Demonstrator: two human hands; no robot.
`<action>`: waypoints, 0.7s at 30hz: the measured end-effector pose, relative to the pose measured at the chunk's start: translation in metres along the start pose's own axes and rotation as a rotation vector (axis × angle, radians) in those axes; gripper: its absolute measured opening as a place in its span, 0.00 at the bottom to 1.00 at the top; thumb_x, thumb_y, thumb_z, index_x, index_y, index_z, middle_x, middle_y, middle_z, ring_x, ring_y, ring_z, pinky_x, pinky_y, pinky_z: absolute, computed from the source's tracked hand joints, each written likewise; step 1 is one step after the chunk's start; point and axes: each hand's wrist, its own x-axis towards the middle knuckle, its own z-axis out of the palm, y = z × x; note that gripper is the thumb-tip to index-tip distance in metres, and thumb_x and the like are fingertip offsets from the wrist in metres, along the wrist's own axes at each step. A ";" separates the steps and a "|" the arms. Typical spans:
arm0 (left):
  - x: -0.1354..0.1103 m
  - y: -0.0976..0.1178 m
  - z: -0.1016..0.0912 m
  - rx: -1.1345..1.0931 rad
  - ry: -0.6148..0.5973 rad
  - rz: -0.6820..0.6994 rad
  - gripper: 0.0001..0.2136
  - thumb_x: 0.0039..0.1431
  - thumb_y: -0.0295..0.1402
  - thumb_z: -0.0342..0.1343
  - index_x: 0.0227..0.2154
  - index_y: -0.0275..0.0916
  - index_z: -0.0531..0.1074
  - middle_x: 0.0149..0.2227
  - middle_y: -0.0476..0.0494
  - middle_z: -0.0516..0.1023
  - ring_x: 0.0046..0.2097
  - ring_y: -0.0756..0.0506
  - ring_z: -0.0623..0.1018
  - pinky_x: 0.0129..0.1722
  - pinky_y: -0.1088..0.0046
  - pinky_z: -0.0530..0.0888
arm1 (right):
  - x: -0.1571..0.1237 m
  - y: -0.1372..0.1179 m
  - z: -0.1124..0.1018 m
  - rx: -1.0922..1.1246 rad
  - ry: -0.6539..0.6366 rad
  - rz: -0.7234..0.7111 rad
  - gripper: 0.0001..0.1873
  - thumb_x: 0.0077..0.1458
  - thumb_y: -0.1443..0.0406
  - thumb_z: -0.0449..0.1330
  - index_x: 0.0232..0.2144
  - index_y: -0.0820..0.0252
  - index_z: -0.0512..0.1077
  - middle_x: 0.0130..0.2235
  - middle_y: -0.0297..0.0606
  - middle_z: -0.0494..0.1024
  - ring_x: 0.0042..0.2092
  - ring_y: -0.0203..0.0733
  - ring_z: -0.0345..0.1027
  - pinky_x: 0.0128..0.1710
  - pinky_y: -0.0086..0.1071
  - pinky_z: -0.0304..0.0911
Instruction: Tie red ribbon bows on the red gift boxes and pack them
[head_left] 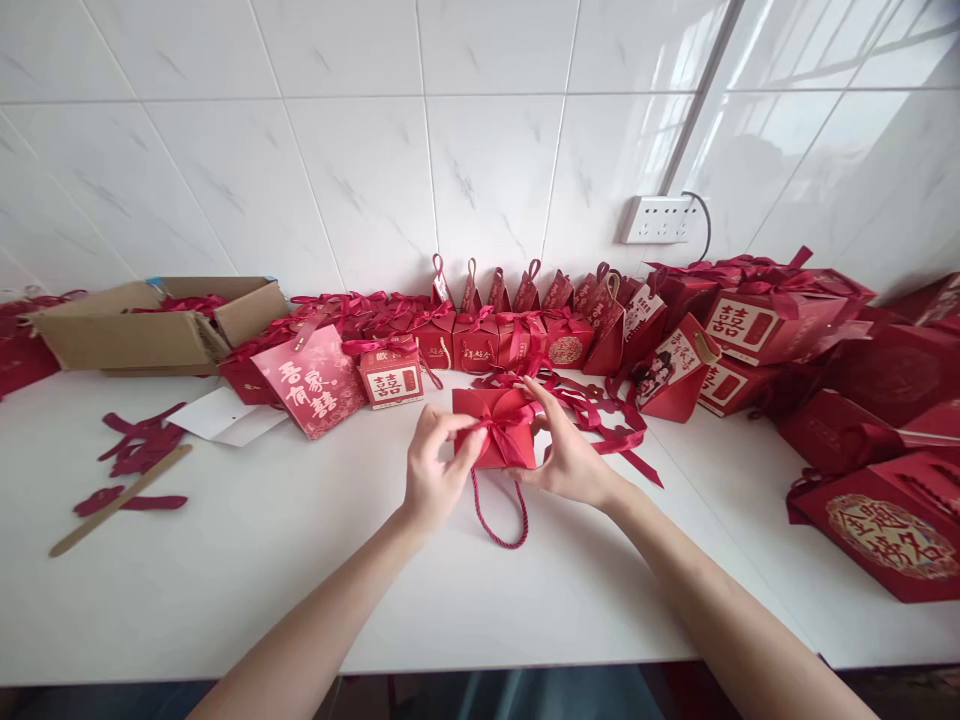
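A small red gift box (480, 452) with a ribbon bow (504, 425) on top rests on the white table (315, 590), between my two hands. My left hand (437, 462) pinches at the box's left side, thumb against the bow. On the right side, my right hand (566, 455) curves around the box, with the index finger on top by the ribbon and the thumb low at the edge. A twisted cord handle (504, 544) loops from the box toward me. Loose red ribbons (619, 435) lie just behind my right hand.
Rows of red gift boxes (480, 340) line the wall; larger ones (889, 525) stack at right. At left are a cardboard box (127, 335), a wooden stick (120, 502), ribbon pieces (142, 445) and white card (229, 415). A power strip (661, 220) hangs on the tiles.
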 end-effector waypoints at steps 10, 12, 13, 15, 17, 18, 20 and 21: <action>-0.006 0.004 -0.003 0.089 -0.037 0.389 0.04 0.58 0.27 0.55 0.36 0.41 0.73 0.31 0.49 0.56 0.34 0.49 0.62 0.35 0.71 0.66 | -0.003 -0.009 0.006 0.096 0.154 -0.058 0.51 0.44 0.66 0.65 0.62 0.43 0.41 0.64 0.47 0.48 0.41 0.43 0.68 0.19 0.28 0.66; -0.005 0.004 -0.003 0.088 -0.030 0.399 0.04 0.59 0.27 0.54 0.35 0.41 0.72 0.31 0.49 0.56 0.34 0.49 0.62 0.34 0.71 0.67 | -0.003 -0.010 0.007 0.100 0.157 -0.065 0.50 0.44 0.66 0.66 0.62 0.43 0.42 0.63 0.48 0.48 0.41 0.43 0.68 0.18 0.27 0.66; -0.005 0.005 -0.003 0.088 -0.027 0.403 0.04 0.59 0.27 0.54 0.35 0.41 0.72 0.30 0.49 0.56 0.34 0.49 0.62 0.34 0.71 0.67 | -0.003 -0.010 0.007 0.102 0.158 -0.068 0.50 0.44 0.66 0.66 0.62 0.43 0.42 0.63 0.48 0.49 0.41 0.43 0.68 0.18 0.26 0.65; -0.004 0.005 -0.003 0.078 -0.014 0.400 0.03 0.59 0.27 0.54 0.35 0.40 0.71 0.30 0.49 0.57 0.34 0.49 0.63 0.33 0.71 0.67 | -0.003 -0.011 0.007 0.106 0.161 -0.072 0.50 0.43 0.65 0.67 0.61 0.42 0.43 0.62 0.47 0.50 0.42 0.44 0.68 0.17 0.26 0.65; -0.004 0.005 -0.002 0.052 0.009 0.365 0.03 0.58 0.27 0.55 0.35 0.39 0.70 0.31 0.49 0.58 0.33 0.50 0.65 0.30 0.73 0.68 | -0.003 -0.011 0.006 0.101 0.165 -0.075 0.51 0.42 0.64 0.69 0.61 0.41 0.43 0.62 0.47 0.51 0.42 0.45 0.68 0.17 0.25 0.64; -0.004 0.005 -0.002 0.037 0.022 0.338 0.03 0.58 0.26 0.55 0.35 0.39 0.70 0.31 0.48 0.59 0.33 0.50 0.65 0.29 0.75 0.68 | -0.003 -0.010 0.007 0.098 0.168 -0.074 0.52 0.42 0.63 0.69 0.61 0.41 0.43 0.62 0.47 0.52 0.42 0.45 0.68 0.17 0.25 0.64; -0.004 0.004 -0.002 0.016 0.042 0.294 0.03 0.58 0.26 0.55 0.34 0.39 0.69 0.31 0.48 0.59 0.33 0.51 0.66 0.26 0.77 0.68 | -0.004 -0.010 0.007 0.093 0.173 -0.067 0.52 0.41 0.62 0.69 0.61 0.42 0.43 0.62 0.48 0.52 0.42 0.44 0.68 0.17 0.26 0.64; -0.004 0.004 -0.002 0.012 0.047 0.284 0.03 0.57 0.25 0.55 0.34 0.39 0.68 0.31 0.48 0.60 0.33 0.51 0.67 0.25 0.77 0.68 | -0.004 -0.010 0.007 0.093 0.174 -0.066 0.52 0.41 0.61 0.70 0.61 0.42 0.43 0.62 0.48 0.52 0.42 0.44 0.68 0.17 0.26 0.65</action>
